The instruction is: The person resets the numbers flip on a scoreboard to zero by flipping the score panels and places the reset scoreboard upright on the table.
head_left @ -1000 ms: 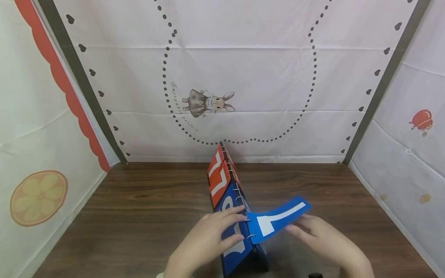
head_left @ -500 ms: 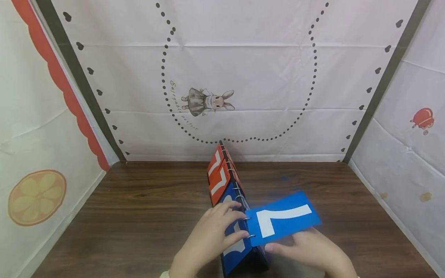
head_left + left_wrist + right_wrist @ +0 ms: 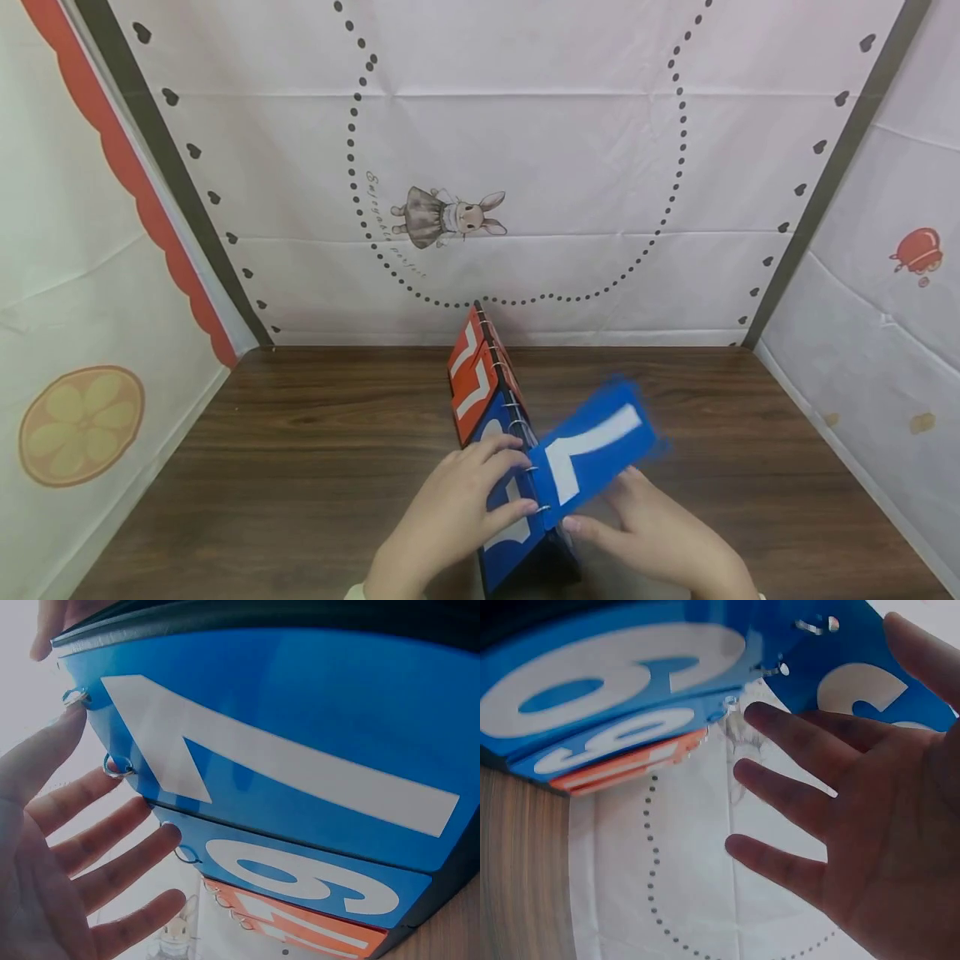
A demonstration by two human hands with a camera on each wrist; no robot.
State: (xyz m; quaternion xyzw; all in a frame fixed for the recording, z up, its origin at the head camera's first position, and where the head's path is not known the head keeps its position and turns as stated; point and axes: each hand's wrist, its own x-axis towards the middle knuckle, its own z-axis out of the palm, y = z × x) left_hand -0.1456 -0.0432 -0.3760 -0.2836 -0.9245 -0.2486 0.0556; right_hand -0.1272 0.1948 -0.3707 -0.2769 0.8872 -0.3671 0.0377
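Note:
A tent-shaped flip scoreboard (image 3: 512, 560) stands on the table, with blue number cards at its near end and red ones at its far end. One blue card (image 3: 588, 454) with a white numeral sticks out to the right from the ring binding, slanting upward. My left hand (image 3: 459, 498) touches the binding with spread fingers; in the left wrist view its thumb meets a metal ring (image 3: 75, 697) beside a blue "1" card (image 3: 337, 697). My right hand (image 3: 656, 537) is under the raised card, fingers extended and thumb apart. In the right wrist view, its fingers overlap that card (image 3: 802, 682).
Brown wood-grain table (image 3: 315, 467) surrounds the scoreboard. A white cloth wall (image 3: 585, 167) with a rabbit print (image 3: 450, 218) rises behind it, and printed cloth panels flank both sides.
The loose blue card has swung up, its outer end now higher and tilted away. My right hand has moved left, toward the binding. My left hand stays nearly in place.

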